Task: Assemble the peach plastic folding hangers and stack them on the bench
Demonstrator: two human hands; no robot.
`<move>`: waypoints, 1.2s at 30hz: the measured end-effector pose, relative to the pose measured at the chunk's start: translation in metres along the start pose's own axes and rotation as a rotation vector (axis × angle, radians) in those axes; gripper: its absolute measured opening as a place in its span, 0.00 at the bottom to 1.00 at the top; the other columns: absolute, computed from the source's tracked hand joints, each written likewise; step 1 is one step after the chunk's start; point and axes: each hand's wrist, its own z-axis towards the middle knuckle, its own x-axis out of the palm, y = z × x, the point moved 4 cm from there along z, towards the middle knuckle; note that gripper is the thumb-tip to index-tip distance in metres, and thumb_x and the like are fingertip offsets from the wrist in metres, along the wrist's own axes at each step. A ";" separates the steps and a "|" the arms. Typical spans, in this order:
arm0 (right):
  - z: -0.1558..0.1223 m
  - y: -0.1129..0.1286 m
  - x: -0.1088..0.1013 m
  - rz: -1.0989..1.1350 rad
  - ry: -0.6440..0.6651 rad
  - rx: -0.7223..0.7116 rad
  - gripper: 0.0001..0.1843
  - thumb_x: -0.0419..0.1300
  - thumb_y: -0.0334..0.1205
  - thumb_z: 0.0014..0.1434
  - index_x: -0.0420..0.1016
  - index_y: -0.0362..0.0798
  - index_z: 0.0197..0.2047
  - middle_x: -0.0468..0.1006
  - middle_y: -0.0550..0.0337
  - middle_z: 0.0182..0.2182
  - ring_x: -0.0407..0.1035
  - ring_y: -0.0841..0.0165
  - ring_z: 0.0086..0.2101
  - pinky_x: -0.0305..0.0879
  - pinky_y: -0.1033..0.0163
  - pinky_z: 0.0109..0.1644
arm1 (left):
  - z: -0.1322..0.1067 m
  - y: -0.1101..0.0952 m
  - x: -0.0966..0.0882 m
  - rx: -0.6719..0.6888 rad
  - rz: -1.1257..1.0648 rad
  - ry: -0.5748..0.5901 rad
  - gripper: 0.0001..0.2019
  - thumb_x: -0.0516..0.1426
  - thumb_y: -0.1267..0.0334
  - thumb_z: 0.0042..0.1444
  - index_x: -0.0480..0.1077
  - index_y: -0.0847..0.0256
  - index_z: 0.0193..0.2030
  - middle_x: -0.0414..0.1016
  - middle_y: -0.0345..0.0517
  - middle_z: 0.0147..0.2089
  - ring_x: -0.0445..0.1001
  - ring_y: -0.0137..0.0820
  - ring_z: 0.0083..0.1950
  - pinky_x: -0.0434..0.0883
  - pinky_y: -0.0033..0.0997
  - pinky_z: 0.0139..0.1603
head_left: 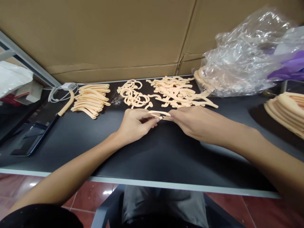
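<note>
While both hands meet over the middle of the counter [71, 139], the left hand [133, 125] and right hand [194, 122] pinch opposite ends of one curved peach plastic piece [159, 114], its long axis running left-right between them, just before the loose pile [178, 91] by the counter's far edge

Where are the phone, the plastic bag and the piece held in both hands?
phone [33, 139]: head view, dark screen.
plastic bag [239, 60]: head view, crinkled middle.
held piece [158, 113]: head view, curved top.
</note>
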 end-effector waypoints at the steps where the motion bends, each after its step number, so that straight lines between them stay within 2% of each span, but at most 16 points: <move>1: 0.000 0.001 0.000 -0.002 0.007 -0.002 0.13 0.45 0.35 0.71 0.67 0.46 0.37 0.74 0.55 0.31 0.65 0.66 0.29 0.47 0.62 0.31 | 0.000 -0.001 0.000 0.021 0.019 -0.005 0.06 0.62 0.67 0.58 0.82 0.64 0.34 0.81 0.44 0.28 0.78 0.26 0.26 0.73 0.21 0.28; 7: 0.002 0.009 -0.003 -0.046 0.014 -0.005 0.14 0.46 0.35 0.71 0.68 0.45 0.36 0.75 0.54 0.30 0.66 0.66 0.28 0.47 0.62 0.31 | -0.001 -0.004 -0.001 0.116 0.110 -0.032 0.05 0.62 0.71 0.58 0.81 0.63 0.35 0.81 0.41 0.27 0.77 0.24 0.25 0.70 0.19 0.26; 12: 0.002 0.014 -0.004 -0.059 0.002 0.012 0.16 0.45 0.35 0.71 0.70 0.44 0.34 0.76 0.52 0.29 0.67 0.65 0.28 0.46 0.61 0.31 | 0.000 -0.008 -0.001 0.156 0.137 0.014 0.09 0.60 0.73 0.58 0.79 0.63 0.28 0.82 0.41 0.28 0.79 0.24 0.28 0.74 0.19 0.31; 18: 0.001 0.014 -0.003 -0.049 0.024 0.023 0.16 0.46 0.35 0.70 0.71 0.44 0.34 0.77 0.52 0.28 0.66 0.66 0.26 0.45 0.60 0.30 | 0.001 -0.008 -0.003 0.199 0.106 0.069 0.08 0.60 0.73 0.59 0.80 0.63 0.31 0.84 0.42 0.31 0.82 0.27 0.30 0.76 0.21 0.33; 23: 0.001 0.015 -0.005 -0.013 0.058 0.032 0.16 0.45 0.34 0.69 0.71 0.44 0.34 0.77 0.51 0.29 0.66 0.67 0.26 0.45 0.60 0.30 | 0.001 -0.006 -0.003 0.211 0.042 0.117 0.06 0.61 0.73 0.60 0.80 0.64 0.37 0.84 0.43 0.31 0.82 0.27 0.30 0.79 0.21 0.34; 29: 0.001 0.014 -0.004 0.042 0.074 0.022 0.16 0.45 0.34 0.68 0.72 0.43 0.35 0.77 0.48 0.30 0.67 0.66 0.28 0.46 0.61 0.31 | 0.001 -0.005 -0.003 0.166 -0.036 0.167 0.05 0.62 0.70 0.60 0.81 0.66 0.40 0.85 0.49 0.36 0.83 0.30 0.30 0.82 0.23 0.34; 36: 0.002 0.011 -0.004 0.083 0.039 0.006 0.18 0.46 0.35 0.67 0.75 0.42 0.34 0.76 0.50 0.28 0.66 0.67 0.27 0.47 0.61 0.31 | 0.001 -0.007 -0.004 0.177 -0.020 0.192 0.05 0.63 0.67 0.61 0.82 0.64 0.38 0.85 0.49 0.37 0.83 0.30 0.29 0.82 0.24 0.34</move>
